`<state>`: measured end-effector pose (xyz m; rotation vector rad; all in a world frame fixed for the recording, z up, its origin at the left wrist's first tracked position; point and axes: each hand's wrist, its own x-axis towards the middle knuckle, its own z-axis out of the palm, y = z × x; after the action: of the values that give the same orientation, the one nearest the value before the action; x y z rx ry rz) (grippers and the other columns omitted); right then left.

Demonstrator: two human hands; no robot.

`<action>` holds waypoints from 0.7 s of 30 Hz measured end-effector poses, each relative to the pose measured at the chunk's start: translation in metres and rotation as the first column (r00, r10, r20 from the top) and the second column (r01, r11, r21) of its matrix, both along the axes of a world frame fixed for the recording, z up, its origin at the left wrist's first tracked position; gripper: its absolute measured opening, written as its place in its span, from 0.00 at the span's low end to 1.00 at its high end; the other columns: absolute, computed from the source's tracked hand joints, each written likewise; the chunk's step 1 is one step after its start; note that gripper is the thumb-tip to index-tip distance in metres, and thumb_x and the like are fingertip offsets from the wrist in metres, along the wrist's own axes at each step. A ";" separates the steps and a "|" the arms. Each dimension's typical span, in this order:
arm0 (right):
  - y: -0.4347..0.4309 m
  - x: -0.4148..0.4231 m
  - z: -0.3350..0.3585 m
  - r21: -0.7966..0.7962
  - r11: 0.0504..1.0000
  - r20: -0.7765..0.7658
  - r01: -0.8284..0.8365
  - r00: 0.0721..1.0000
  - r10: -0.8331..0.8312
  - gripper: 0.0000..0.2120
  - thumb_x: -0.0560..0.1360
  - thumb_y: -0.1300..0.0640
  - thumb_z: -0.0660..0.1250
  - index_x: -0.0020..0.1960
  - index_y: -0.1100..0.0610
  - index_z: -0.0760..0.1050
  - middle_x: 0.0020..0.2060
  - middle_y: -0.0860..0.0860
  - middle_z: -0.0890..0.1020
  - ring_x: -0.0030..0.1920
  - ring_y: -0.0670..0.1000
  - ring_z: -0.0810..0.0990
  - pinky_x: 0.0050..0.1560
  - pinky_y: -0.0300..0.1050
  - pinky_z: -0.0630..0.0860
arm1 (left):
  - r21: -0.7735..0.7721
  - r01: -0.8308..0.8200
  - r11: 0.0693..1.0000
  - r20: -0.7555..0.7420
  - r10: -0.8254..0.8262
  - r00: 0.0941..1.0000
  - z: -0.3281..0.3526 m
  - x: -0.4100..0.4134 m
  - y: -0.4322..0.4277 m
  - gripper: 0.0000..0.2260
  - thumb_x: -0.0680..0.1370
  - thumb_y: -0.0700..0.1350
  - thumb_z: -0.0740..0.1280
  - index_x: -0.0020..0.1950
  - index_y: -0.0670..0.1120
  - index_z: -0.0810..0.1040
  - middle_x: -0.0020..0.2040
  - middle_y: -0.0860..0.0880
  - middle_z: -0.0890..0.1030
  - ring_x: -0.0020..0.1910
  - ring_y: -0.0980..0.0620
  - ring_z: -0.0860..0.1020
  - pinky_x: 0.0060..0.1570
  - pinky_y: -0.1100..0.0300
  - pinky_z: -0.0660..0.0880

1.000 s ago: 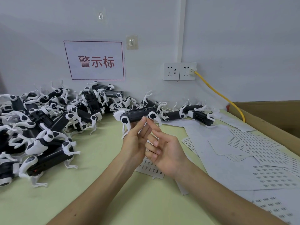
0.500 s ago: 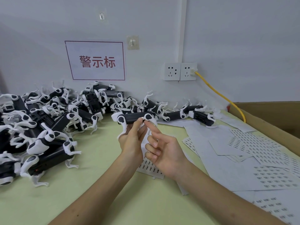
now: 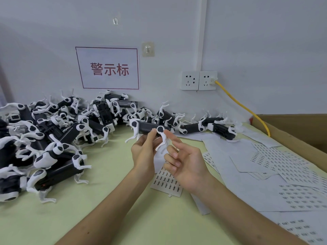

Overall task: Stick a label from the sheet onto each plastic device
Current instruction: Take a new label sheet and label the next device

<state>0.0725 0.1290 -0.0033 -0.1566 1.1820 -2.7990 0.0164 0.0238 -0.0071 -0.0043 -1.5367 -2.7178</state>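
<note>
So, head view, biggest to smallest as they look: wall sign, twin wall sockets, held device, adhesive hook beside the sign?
1. wall sign
2. held device and twin wall sockets: similar extent, and the device is nearer, so unranked
3. adhesive hook beside the sign

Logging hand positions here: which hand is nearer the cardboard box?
Right. The right hand is raised left of the cardboard box; the left hand, gripping a device, is even farther left.

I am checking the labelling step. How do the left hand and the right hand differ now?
The left hand grips a black-and-white device; the right hand holds nothing visible. The left hand's fingers curl round it; the right hand's index finger points toward it. Both are bare.
</note>
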 end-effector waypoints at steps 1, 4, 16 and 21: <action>0.002 0.000 0.002 -0.008 1.000 -0.008 0.011 1.000 -0.011 0.20 0.72 0.59 0.65 0.62 0.53 0.82 0.28 0.49 0.65 0.27 0.47 0.57 0.29 0.39 0.56 | -0.037 -0.036 0.999 -0.012 0.036 0.999 0.000 -0.001 0.001 0.10 0.78 0.47 0.73 0.48 0.40 0.79 0.38 0.45 0.85 0.37 0.50 0.83 0.39 0.60 0.78; 0.009 -0.001 0.008 -0.042 0.998 -0.038 0.054 0.998 -0.056 0.16 0.70 0.59 0.65 0.55 0.55 0.84 0.27 0.50 0.65 0.25 0.47 0.58 0.26 0.39 0.58 | -0.122 -0.138 0.983 -0.073 0.130 0.989 -0.001 -0.001 0.002 0.08 0.77 0.44 0.73 0.42 0.42 0.78 0.36 0.47 0.82 0.36 0.53 0.81 0.40 0.63 0.77; 0.019 -0.005 0.013 0.274 0.872 -0.129 0.406 0.914 -0.385 0.11 0.77 0.62 0.65 0.50 0.51 0.85 0.27 0.49 0.70 0.24 0.45 0.60 0.25 0.37 0.59 | -0.097 -0.025 0.995 -0.258 -0.001 0.966 0.001 0.008 0.011 0.11 0.82 0.45 0.68 0.47 0.37 0.77 0.47 0.34 0.83 0.47 0.48 0.87 0.46 0.65 0.80; 0.017 -0.005 0.012 0.299 0.854 -0.163 0.425 0.905 -0.393 0.14 0.77 0.64 0.65 0.49 0.49 0.86 0.27 0.49 0.70 0.24 0.46 0.60 0.26 0.37 0.60 | -0.109 -0.050 0.993 -0.284 0.018 0.959 0.001 0.009 0.011 0.12 0.83 0.45 0.67 0.44 0.38 0.77 0.44 0.36 0.82 0.45 0.50 0.87 0.45 0.66 0.80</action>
<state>0.0673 0.1463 0.0086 -0.0093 1.8888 -2.8973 0.0253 0.0349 -0.0065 -0.3485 -1.5861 -2.4653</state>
